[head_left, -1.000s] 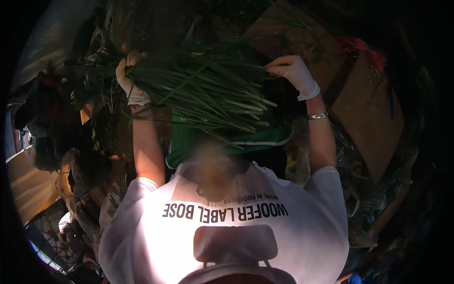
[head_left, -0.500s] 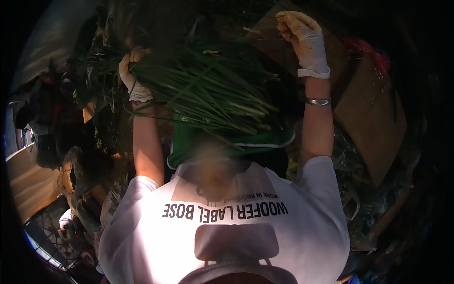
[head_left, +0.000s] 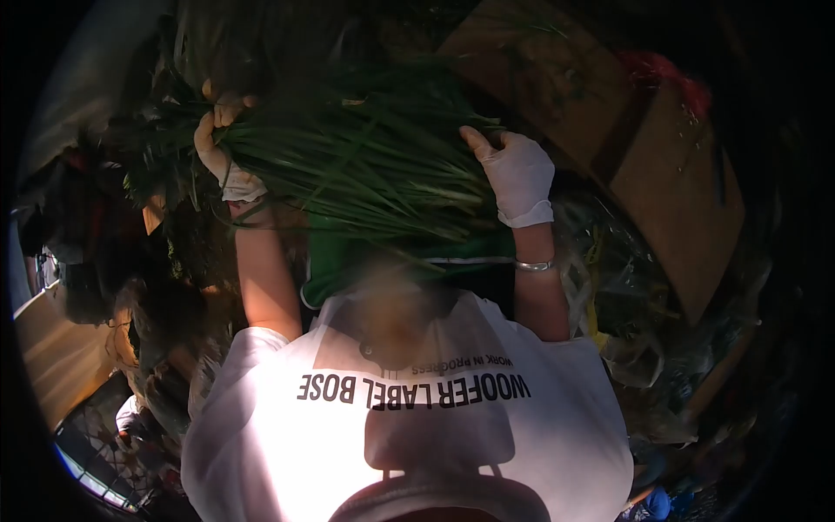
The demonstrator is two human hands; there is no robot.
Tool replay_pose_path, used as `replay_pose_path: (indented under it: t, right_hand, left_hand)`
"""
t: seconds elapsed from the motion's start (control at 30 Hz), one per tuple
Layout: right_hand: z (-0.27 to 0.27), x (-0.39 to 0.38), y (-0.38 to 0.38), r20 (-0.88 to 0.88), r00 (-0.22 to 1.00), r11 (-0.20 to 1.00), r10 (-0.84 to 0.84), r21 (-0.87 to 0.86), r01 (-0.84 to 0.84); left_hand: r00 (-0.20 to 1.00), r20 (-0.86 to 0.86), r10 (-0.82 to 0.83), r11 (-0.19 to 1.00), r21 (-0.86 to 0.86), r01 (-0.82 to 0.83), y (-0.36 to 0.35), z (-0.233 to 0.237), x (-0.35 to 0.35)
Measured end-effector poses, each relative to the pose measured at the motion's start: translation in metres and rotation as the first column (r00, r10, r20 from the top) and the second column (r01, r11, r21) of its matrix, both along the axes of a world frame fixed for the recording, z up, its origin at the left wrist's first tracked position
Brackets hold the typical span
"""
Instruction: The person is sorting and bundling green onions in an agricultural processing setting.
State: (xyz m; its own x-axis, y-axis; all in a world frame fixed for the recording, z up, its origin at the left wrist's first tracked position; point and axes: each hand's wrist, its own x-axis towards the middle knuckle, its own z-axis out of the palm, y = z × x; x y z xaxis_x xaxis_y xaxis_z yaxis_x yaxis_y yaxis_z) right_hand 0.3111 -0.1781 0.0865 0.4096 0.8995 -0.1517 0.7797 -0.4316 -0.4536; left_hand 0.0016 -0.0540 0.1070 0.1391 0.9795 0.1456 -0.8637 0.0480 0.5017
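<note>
A large bunch of garlic chives (head_left: pixel 365 170), long flat green leaves with paler stem ends to the right, lies across my lap over a green cloth with white edging (head_left: pixel 335 257). My left hand (head_left: pixel 224 148), in a whitish glove, is closed around the leafy left side of the bunch. At the stem ends on the right is my gloved right hand (head_left: pixel 520 174), its thumb against the stems and its other fingers curled in and partly hidden. A metal bracelet (head_left: pixel 534 265) circles my right wrist.
Brown cardboard (head_left: pixel 674 196) spreads on the right, with red netting or plastic (head_left: pixel 665 78) at its far side. Clear plastic bags (head_left: pixel 639 357) lie by my right elbow. More dark greenery and bags crowd the shadowed left side.
My right hand has come down and inward from above the cardboard to the stem ends of the chives. My left hand, still gripping the leaves, has shifted slightly left.
</note>
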Motion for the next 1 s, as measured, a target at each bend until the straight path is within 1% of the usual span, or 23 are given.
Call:
replay_pose_path:
  t: [0.03,0.07,0.13,0.2,0.27,0.3,0.33,0.4,0.47,0.5,0.57,0.63,0.67,0.7,0.73,0.77,0.8,0.83,0.87,0.9,0.93,0.97,1.0]
  right_hand:
    - [-0.012,-0.003,0.005,-0.007,1.0,0.995,-0.012,0.103,0.013]
    - [-0.019,-0.002,0.009,-0.004,1.0,0.994,-0.012,0.111,0.013]
    - [-0.025,-0.002,0.013,-0.395,0.918,0.976,-0.023,0.192,0.107]
    - [-0.02,-0.007,0.012,-0.416,0.909,0.966,-0.027,0.223,0.131]
    - [-0.014,-0.016,0.011,-0.263,0.956,0.896,0.133,0.445,-0.002]
    - [-0.01,-0.027,0.012,-0.217,0.961,0.873,0.172,0.485,-0.046]
    - [0.002,-0.036,0.012,-0.12,0.968,0.812,0.22,0.572,-0.114]
    - [0.02,-0.056,0.012,-0.031,0.959,0.661,0.281,0.731,-0.17]
    - [0.05,-0.066,-0.001,0.011,0.943,0.647,0.332,0.725,-0.237]
    - [0.061,-0.063,-0.01,-0.056,0.925,0.638,0.377,0.739,-0.215]
    - [0.056,-0.039,-0.032,-0.347,0.853,0.648,0.39,0.762,0.014]
    - [0.05,-0.009,-0.056,-0.636,0.684,0.671,0.357,0.684,0.286]
    - [0.043,0.009,-0.063,-0.655,0.727,0.766,0.205,0.57,0.298]
    - [0.013,0.022,-0.061,-0.625,0.777,0.834,0.069,0.463,0.299]
    - [-0.003,0.036,-0.063,-0.322,0.947,0.977,-0.001,0.203,0.07]
    - [-0.028,0.052,-0.072,-0.013,0.982,0.972,0.188,-0.139,-0.188]
    - [-0.044,0.061,-0.078,0.22,0.865,0.809,0.451,-0.511,-0.291]
    - [-0.034,0.052,-0.068,0.125,0.956,0.94,0.265,-0.254,-0.227]
    - [-0.015,0.039,-0.054,-0.027,0.994,0.995,0.103,0.008,-0.103]
    - [0.004,0.028,-0.039,-0.087,0.986,0.962,0.141,0.248,-0.116]
    - [0.019,0.019,-0.023,-0.152,0.968,0.913,0.199,0.387,-0.127]
    - [0.022,0.01,-0.004,-0.269,0.918,0.842,0.292,0.527,-0.113]
    - [0.041,-0.003,0.013,-0.277,0.905,0.865,0.324,0.473,-0.165]
  left_hand:
    - [0.997,0.048,0.059,0.997,-0.053,-0.057,-0.009,0.011,0.016]
    - [0.997,0.052,0.059,0.997,-0.045,-0.057,-0.006,0.009,0.015]
    - [0.992,0.127,-0.008,0.996,-0.083,0.019,-0.004,0.005,0.01]
    - [0.992,0.116,-0.045,0.996,-0.07,0.053,-0.003,0.004,0.011]
    - [0.997,0.077,0.007,0.999,-0.053,-0.003,-0.003,0.003,0.012]
    - [0.992,0.1,-0.078,0.997,0.014,0.077,0.0,0.003,0.009]
    - [0.991,0.102,-0.087,0.996,0.015,0.085,0.003,0.0,0.004]
    - [0.985,0.117,-0.128,0.992,0.017,0.127,0.007,-0.008,-0.001]
    - [0.989,0.111,-0.102,0.994,-0.03,0.106,0.005,-0.008,0.002]
    - [0.991,0.104,-0.087,0.995,-0.03,0.09,0.01,-0.014,-0.004]
    - [0.994,0.112,-0.008,0.997,-0.072,0.016,0.007,-0.015,-0.004]
    - [0.99,0.139,-0.036,0.996,-0.072,0.046,0.007,-0.016,-0.001]
    - [0.985,0.16,-0.06,0.996,-0.062,0.071,0.009,-0.016,-0.005]
    - [0.999,0.041,0.027,0.999,-0.03,-0.026,0.014,-0.021,-0.009]
    - [0.986,0.156,-0.056,0.996,-0.056,0.066,0.009,-0.016,-0.002]
    - [0.994,0.094,-0.049,0.999,-0.013,0.051,0.01,-0.017,-0.006]
    - [0.999,0.032,-0.043,0.999,0.033,0.042,0.013,-0.019,-0.009]
    - [0.99,0.14,-0.029,0.998,-0.054,0.037,0.013,-0.021,-0.008]
    - [0.997,0.071,0.014,0.996,-0.086,-0.008,0.012,-0.023,-0.01]
    - [0.998,0.037,0.054,0.997,-0.054,-0.052,0.01,-0.017,-0.005]
    - [0.996,0.004,0.092,0.995,-0.027,-0.092,0.004,-0.009,0.003]
    - [0.95,-0.151,0.272,0.962,0.019,-0.273,0.006,-0.02,0.002]
    - [0.994,-0.003,0.106,0.994,0.004,-0.106,0.003,-0.004,0.006]
